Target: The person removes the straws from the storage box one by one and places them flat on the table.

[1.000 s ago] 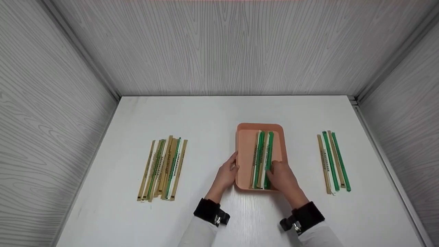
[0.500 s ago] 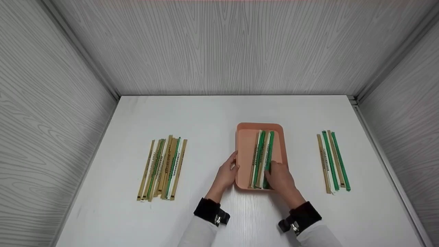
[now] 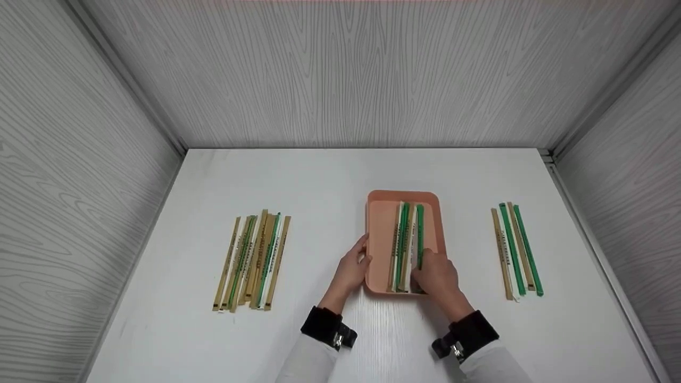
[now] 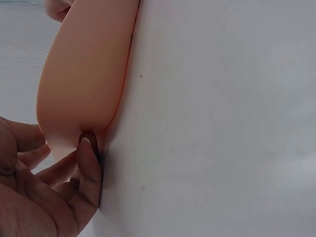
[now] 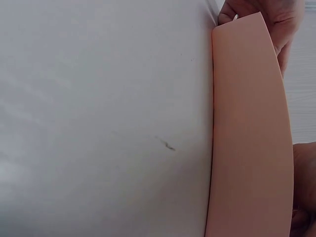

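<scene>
Wrapped sticks [image 3: 408, 244] in tan, white and green lie lengthwise in a shallow salmon-pink tray [image 3: 380, 229], gathered toward its right half and slanting slightly, some overlapping. Dark printing runs along several of the wrappers. The right hand [image 3: 439, 274] reaches over the tray's right side, its thumb against the lower part of the bunch and its fingers bent; they are partly hidden, so whether it pinches a stick or only presses on them I cannot tell. The left hand [image 3: 352, 271] grips the tray on its left side, near the closer corner — in the left wrist view one digit reaches the rim while another bends against the outer wall, low down by the table [image 3: 319, 175].

Well apart on either side lie more of the same sticks: a thicker, overlapping left pile [image 3: 252, 263] and a smaller right group [image 3: 516, 252], spread almost side by side. A small dark mark [image 5: 169, 146] shows on the white tabletop in the right wrist view. Both wrists wear black bands [image 3: 321, 323] below pale sleeves [image 3: 308, 364]. Grey wood-grain panels [image 3: 340, 74] enclose the table's back and sides.
</scene>
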`<action>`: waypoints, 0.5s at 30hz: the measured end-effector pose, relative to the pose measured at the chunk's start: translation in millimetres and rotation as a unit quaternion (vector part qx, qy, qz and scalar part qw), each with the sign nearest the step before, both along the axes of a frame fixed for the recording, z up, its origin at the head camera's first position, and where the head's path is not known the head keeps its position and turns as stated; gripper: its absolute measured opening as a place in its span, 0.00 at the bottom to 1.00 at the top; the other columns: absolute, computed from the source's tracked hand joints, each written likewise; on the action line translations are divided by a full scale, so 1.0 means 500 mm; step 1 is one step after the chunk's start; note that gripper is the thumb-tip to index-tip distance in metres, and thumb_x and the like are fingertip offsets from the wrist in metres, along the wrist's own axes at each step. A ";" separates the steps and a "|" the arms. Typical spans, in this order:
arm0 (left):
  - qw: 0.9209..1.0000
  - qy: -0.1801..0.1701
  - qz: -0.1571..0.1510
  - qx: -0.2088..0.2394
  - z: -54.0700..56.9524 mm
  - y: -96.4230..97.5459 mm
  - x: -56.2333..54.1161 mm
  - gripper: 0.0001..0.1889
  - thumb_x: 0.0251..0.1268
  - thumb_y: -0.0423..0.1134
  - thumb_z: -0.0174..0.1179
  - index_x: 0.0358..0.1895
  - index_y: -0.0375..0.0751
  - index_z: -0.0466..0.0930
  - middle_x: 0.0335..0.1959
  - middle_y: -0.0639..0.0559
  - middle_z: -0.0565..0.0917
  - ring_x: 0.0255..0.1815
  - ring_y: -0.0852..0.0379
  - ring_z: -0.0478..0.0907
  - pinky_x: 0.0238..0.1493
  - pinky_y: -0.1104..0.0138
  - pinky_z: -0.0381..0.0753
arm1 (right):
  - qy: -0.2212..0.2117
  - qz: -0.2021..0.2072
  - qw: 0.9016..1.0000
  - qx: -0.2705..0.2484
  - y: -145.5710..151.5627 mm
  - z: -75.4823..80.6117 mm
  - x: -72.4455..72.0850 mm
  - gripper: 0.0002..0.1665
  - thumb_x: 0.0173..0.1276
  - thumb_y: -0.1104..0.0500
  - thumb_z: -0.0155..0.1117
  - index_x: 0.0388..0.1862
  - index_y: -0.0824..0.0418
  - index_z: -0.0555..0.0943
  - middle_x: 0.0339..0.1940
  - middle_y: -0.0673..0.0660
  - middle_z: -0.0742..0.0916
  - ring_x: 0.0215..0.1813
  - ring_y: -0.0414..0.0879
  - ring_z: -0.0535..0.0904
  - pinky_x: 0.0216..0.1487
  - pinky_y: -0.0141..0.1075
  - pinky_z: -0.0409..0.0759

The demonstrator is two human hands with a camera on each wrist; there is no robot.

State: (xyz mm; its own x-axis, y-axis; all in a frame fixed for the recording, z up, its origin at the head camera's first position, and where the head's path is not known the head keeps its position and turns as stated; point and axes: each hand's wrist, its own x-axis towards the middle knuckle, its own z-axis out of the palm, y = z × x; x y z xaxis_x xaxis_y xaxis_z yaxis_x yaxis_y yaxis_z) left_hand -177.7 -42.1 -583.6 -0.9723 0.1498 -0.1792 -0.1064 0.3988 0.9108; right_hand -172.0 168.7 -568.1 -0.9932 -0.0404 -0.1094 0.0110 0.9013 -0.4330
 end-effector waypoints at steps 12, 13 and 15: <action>1.000 -0.002 0.001 0.006 0.002 -0.002 0.000 0.29 0.76 0.34 0.50 0.77 0.47 0.57 0.64 0.38 0.75 0.69 0.41 0.65 0.67 0.48 0.64 | -0.001 -0.005 1.000 -0.007 0.001 -0.001 0.001 0.15 0.57 0.65 0.66 0.41 0.72 0.77 0.22 0.58 0.79 0.21 0.48 0.77 0.18 0.39 0.73; 1.000 -0.003 0.001 0.007 0.001 -0.002 0.000 0.29 0.76 0.34 0.50 0.77 0.47 0.56 0.64 0.38 0.74 0.68 0.41 0.66 0.66 0.49 0.64 | 0.003 -0.003 1.000 -0.006 0.001 -0.001 0.002 0.15 0.57 0.65 0.66 0.41 0.72 0.77 0.21 0.57 0.79 0.21 0.48 0.77 0.18 0.39 0.73; 1.000 -0.005 0.001 0.008 0.000 -0.002 0.000 0.29 0.76 0.34 0.50 0.77 0.47 0.56 0.64 0.38 0.74 0.68 0.41 0.67 0.66 0.48 0.65 | 0.013 -0.002 1.000 0.000 -0.001 0.000 0.004 0.14 0.56 0.66 0.66 0.40 0.72 0.77 0.20 0.57 0.79 0.20 0.48 0.77 0.18 0.39 0.73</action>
State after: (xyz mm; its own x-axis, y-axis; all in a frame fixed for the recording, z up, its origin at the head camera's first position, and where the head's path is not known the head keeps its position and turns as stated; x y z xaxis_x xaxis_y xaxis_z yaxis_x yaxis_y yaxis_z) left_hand -177.9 -43.1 -583.6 -0.9708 0.1506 -0.1869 -0.1169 0.3833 0.9162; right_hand -170.1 168.0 -568.1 -0.9958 -0.0369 -0.0842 0.0033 0.9010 -0.4338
